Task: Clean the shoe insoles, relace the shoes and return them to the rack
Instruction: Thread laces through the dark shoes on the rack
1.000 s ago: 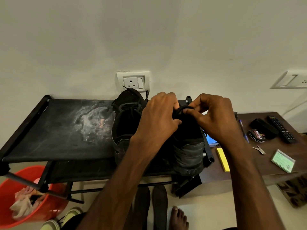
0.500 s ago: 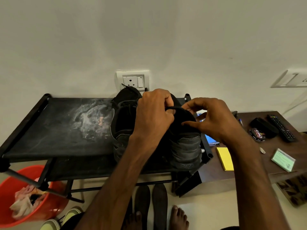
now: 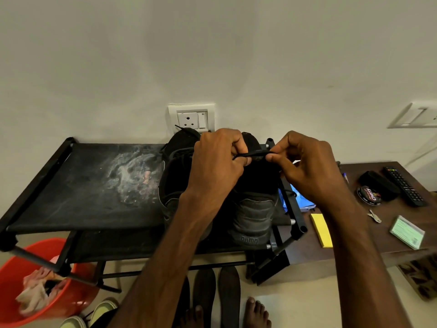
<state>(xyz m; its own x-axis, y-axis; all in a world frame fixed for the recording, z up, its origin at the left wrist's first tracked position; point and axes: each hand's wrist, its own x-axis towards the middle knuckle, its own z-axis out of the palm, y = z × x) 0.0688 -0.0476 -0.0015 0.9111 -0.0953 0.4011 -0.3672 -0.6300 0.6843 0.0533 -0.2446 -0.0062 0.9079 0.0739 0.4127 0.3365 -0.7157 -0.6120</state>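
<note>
A pale wall (image 3: 212, 55) fills the upper half of the view, with a white socket (image 3: 191, 119) set low in it. Against the wall stands a black shoe rack (image 3: 71, 185), its fabric top shelf smeared with a whitish stain. To its right is a dark wooden table (image 3: 354, 237), and at the lower left a red bucket (image 3: 21, 263) with crumpled rags (image 3: 35, 292) inside. Two black shoes stand side by side on the right part of the top shelf, heels toward the person: the left shoe (image 3: 175, 176) is partly hidden behind the forearm, and the right shoe (image 3: 253, 214) shows its heel at the shelf's front edge. Two dark insoles (image 3: 204, 294) lie on the floor below the rack, between the person's bare feet (image 3: 256, 313). Both hands are above the right shoe. The left hand (image 3: 217, 162) has its fingers curled and grips one end of a black lace (image 3: 255, 153); the right hand (image 3: 309, 169) pinches the other end between thumb and forefinger, so the lace runs taut between them. On the table lie a remote (image 3: 404, 185), a black case (image 3: 378, 183), a yellow pad (image 3: 321, 229), a green card (image 3: 406, 235), a round polish tin (image 3: 369, 195) and small keys (image 3: 374, 216).
</note>
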